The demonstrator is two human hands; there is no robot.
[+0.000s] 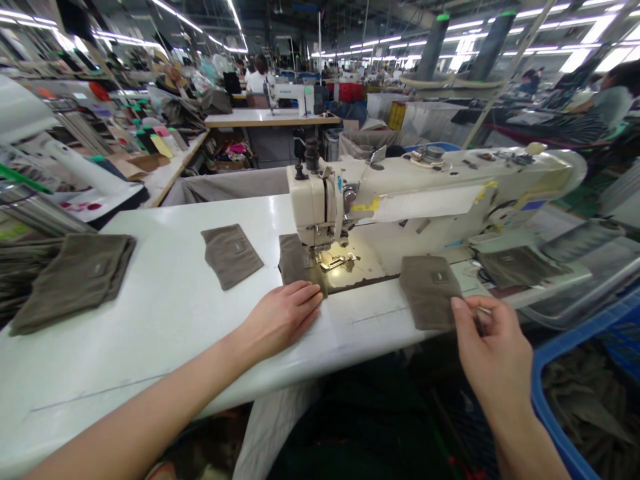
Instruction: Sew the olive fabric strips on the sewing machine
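Observation:
A cream sewing machine (425, 193) stands on the white table (165, 320). A grey-brown fabric piece (293, 262) lies under its presser foot (333, 262). My left hand (280, 317) rests flat on the table, fingertips touching that piece's near edge. A second fabric piece (430, 290) lies right of the needle at the table's front edge. My right hand (493, 350) hovers at its right corner, fingers pinched on a small thin tool that I cannot identify. A third piece (231, 255) lies left of the machine.
A stack of the same fabric pieces (75, 277) sits at the table's left end, another pile (517, 265) right of the machine. A blue bin (585, 393) of fabric stands low at right. Other sewing stations and seated people fill the hall behind.

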